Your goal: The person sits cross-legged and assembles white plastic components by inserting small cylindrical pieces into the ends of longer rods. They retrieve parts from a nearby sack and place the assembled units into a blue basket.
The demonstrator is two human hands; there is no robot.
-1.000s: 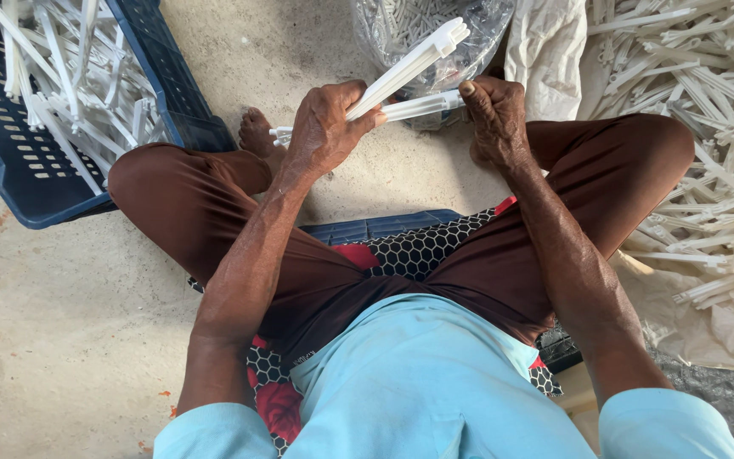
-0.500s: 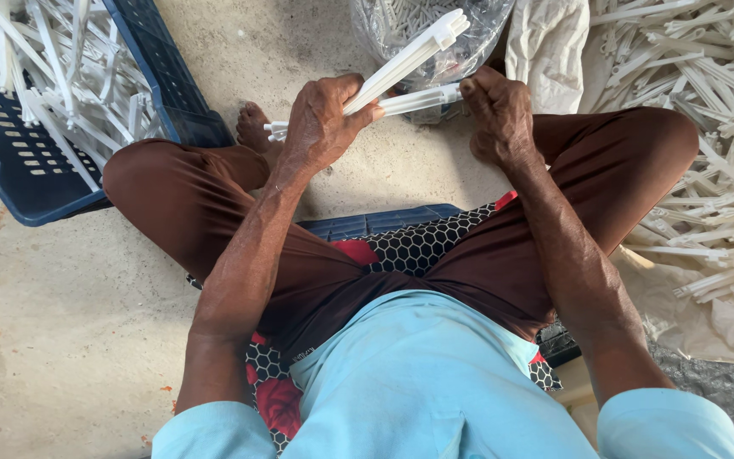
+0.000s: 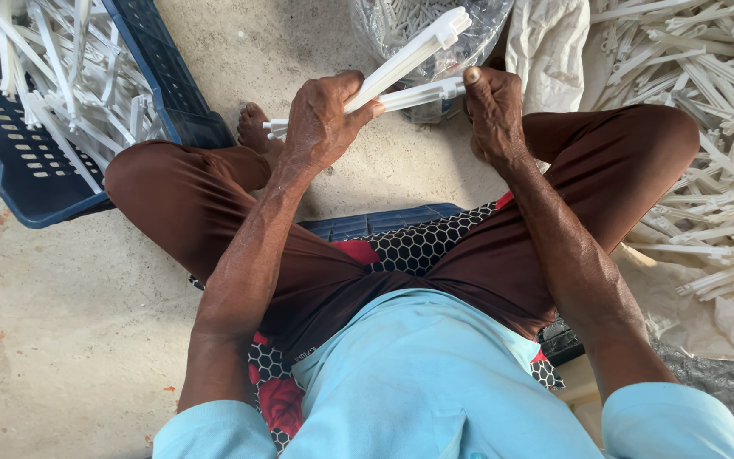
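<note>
Sitting cross-legged on a patterned cushion (image 3: pixel 422 242), a person grips two long white plastic strips (image 3: pixel 409 72) above their knees. Left hand (image 3: pixel 323 119) is curled tight around the middle of both strips; right hand (image 3: pixel 493 109) is closed on the end of the lower strip (image 3: pixel 418 95), thumb pressed on top. The upper strip (image 3: pixel 422 42) angles up and away, its far end free.

Risk, as I judge it: the strips look thin and springy, so twisting the pair could snap one or flick the free end out of the grip (that tip sits just in front of a clear plastic bag (image 3: pixel 401 21)).

Room is tight. A blue crate (image 3: pixel 172 93) of similar white pieces sits near the left knee, a loose heap of white pieces (image 3: pixel 707 93) crowds the right knee, and a pale sack (image 3: pixel 545 51) lies between bag and heap. Open concrete floor (image 3: pixel 61 314) shows mainly at the person's left.
</note>
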